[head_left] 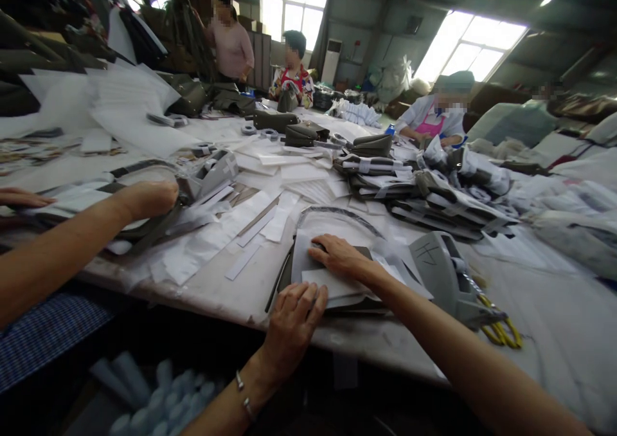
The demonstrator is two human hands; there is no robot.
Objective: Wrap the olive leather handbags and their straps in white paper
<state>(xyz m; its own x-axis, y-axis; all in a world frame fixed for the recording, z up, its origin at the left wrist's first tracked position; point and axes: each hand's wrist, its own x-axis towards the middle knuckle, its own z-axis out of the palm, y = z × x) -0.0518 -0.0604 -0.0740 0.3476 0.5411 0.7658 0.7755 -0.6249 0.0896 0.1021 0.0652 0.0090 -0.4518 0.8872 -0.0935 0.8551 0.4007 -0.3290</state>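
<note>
In front of me a dark olive handbag lies flat at the table's near edge, with white sheets over it. Its arched handle, wrapped in clear film, points away from me. My left hand, a bracelet at its wrist, grips the near edge of the bag, fingers bent over the sheets and thumb hidden. Resting on the upper sheet, my right hand has its fingers apart and slightly bent. Right of the bag stands a grey tape dispenser, with yellow-handled scissors beside it.
At the left, a co-worker's arm reaches over another bag beside a second tape dispenser. White strips litter the middle. Stacked wrapped bags lie beyond at the right. Several people work farther back. White rolls sit below the table.
</note>
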